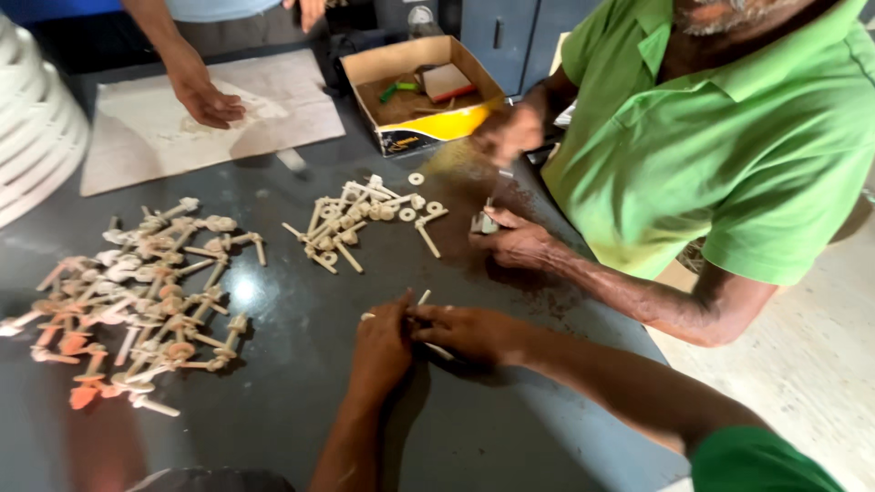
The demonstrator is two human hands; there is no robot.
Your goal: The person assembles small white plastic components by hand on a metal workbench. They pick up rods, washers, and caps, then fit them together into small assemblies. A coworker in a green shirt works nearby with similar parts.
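My left hand (383, 344) and my right hand (467, 333) meet over the dark tabletop (292, 401), near its front middle. Together they pinch a small pale bolt (423, 297), whose tip sticks up between the fingers; the rest is hidden. A loose heap of pale bolts and washers (365, 219) lies just beyond my hands. A larger heap of the same parts (137, 301), some tinted orange, is spread out at the left.
A person in a green shirt stands at the right, one hand (515, 241) on the table holding a small part, the other (509, 132) blurred. Another person's hand (205, 96) rests on a paper sheet (273, 109). An open cardboard box (424, 128) sits behind; white stacked plastic (27, 137) at far left.
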